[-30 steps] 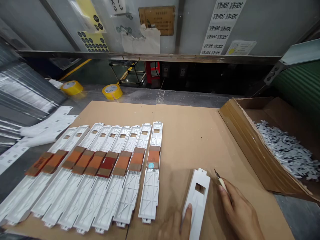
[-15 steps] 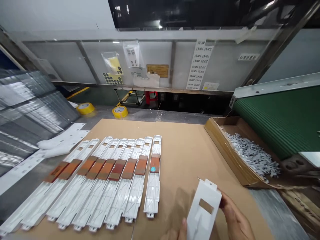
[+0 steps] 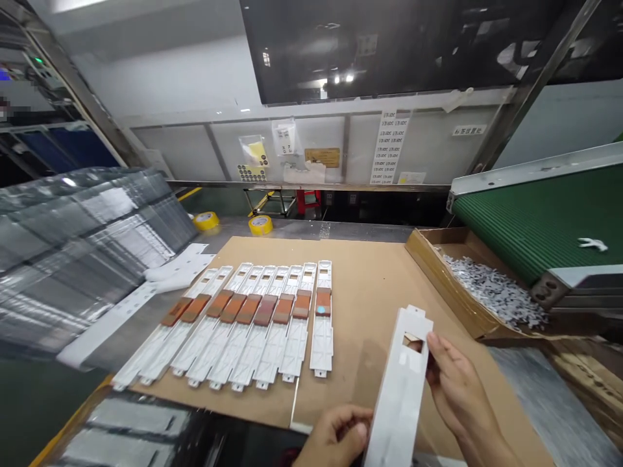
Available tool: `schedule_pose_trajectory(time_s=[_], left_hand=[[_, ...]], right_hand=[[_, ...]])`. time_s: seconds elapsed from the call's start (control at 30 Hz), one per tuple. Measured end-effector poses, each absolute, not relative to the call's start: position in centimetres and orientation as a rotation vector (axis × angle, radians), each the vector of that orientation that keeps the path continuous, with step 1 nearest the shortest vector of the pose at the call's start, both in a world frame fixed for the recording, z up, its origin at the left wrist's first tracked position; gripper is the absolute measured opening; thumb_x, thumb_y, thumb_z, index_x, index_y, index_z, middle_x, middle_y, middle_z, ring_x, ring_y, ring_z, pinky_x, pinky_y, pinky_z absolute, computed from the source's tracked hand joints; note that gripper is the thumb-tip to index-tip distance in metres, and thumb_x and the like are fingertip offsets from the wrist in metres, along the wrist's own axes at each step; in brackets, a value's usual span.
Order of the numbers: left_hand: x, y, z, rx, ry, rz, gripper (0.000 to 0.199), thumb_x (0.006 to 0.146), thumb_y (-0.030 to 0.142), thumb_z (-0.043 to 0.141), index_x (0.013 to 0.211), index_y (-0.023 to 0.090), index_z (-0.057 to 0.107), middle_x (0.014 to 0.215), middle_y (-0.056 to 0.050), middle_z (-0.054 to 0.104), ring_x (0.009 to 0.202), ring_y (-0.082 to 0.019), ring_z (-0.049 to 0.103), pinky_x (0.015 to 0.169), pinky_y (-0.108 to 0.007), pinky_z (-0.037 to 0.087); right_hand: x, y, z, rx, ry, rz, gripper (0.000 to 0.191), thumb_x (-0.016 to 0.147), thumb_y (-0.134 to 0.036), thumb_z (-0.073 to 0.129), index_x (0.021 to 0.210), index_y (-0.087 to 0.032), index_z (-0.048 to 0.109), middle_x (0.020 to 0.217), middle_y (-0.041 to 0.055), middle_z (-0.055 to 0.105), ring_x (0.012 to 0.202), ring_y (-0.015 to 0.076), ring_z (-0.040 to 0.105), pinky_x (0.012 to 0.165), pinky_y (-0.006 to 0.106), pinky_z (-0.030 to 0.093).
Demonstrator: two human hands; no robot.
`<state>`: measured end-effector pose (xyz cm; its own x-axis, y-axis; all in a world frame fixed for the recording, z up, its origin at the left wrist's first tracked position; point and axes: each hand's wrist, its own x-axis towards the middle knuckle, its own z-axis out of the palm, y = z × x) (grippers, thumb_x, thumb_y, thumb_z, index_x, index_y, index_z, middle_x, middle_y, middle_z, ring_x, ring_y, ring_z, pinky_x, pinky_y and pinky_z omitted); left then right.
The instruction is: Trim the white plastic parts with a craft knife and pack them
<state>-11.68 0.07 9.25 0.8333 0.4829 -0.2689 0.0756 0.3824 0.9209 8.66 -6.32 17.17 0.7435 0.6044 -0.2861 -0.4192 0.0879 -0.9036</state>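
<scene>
A long white plastic panel (image 3: 402, 395) with a rectangular cutout near its top is held tilted over the cardboard sheet. My right hand (image 3: 460, 383) grips its right edge beside the cutout, thumb on the face. Lower down, my left hand (image 3: 338, 434) is closed at the panel's left edge, with its fingertips partly hidden. To the left, several similar white panels (image 3: 248, 324) lie side by side, each with a reddish-brown block (image 3: 265, 310) across its middle. The rightmost panel (image 3: 321, 350) lies slightly apart, with a small blue round sticker on its block.
On the right, a cardboard box (image 3: 438, 279) contains many small grey-white pieces, beside a green conveyor belt (image 3: 555, 214) carrying one white piece. Yellow tape rolls (image 3: 260, 225) sit at the back. Plastic-wrapped stacks (image 3: 97, 240) stand left; wrapped pieces (image 3: 131, 428) lie at lower left.
The view has shifted, so the laid-out panels appear farther right and smaller. The held panel has risen in view and shows more of its length. A white piece now shows on the conveyor.
</scene>
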Motion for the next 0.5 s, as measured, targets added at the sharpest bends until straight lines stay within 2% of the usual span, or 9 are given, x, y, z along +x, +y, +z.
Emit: schedule_pose_trajectory(time_s=[0.1,0.23,0.37,0.5], left_hand=[[-11.5,0.4,10.4,0.922,0.434,0.26,0.051,0.067,0.05,0.075,0.105,0.016,0.065,0.09,-0.009,0.069,0.08,-0.016,0.061,0.072,-0.026,0.043],[-11.7,0.5,12.6,0.665,0.514,0.285,0.047,0.058,0.03,0.084,0.097,0.015,0.063,0.082,-0.007,0.069,0.064,-0.01,0.06,0.057,-0.019,0.04],[-12.2,0.8,13.6,0.6,0.538,0.337,0.049,0.058,0.026,0.084,0.099,0.013,0.059,0.085,-0.009,0.068,0.064,-0.012,0.061,0.058,-0.023,0.044],[-12.6,1.6,14.2,0.552,0.54,0.463,0.047,0.063,0.024,0.08,0.1,0.014,0.054,0.079,-0.005,0.067,0.061,-0.011,0.06,0.056,-0.022,0.043]], right_hand=[[9.0,-5.3,16.8,-1.266,-0.157,0.787,0.043,0.057,-0.054,0.081,0.075,-0.018,0.065,0.065,-0.0005,0.064,0.06,0.0096,0.055,0.055,0.016,0.047],[9.1,-4.3,16.7,-1.273,-0.159,0.825,0.047,0.054,-0.055,0.082,0.079,-0.018,0.065,0.067,-0.0011,0.065,0.057,0.0096,0.053,0.053,0.018,0.047],[8.5,-4.3,16.9,-1.291,-0.198,0.906,0.055,0.058,-0.059,0.077,0.093,-0.019,0.064,0.079,0.0024,0.069,0.068,0.0135,0.06,0.059,0.022,0.051],[6.7,-5.6,16.5,-1.351,-0.234,0.99,0.059,0.071,-0.06,0.067,0.11,-0.017,0.058,0.094,0.0091,0.07,0.085,0.0196,0.065,0.069,0.027,0.052]])
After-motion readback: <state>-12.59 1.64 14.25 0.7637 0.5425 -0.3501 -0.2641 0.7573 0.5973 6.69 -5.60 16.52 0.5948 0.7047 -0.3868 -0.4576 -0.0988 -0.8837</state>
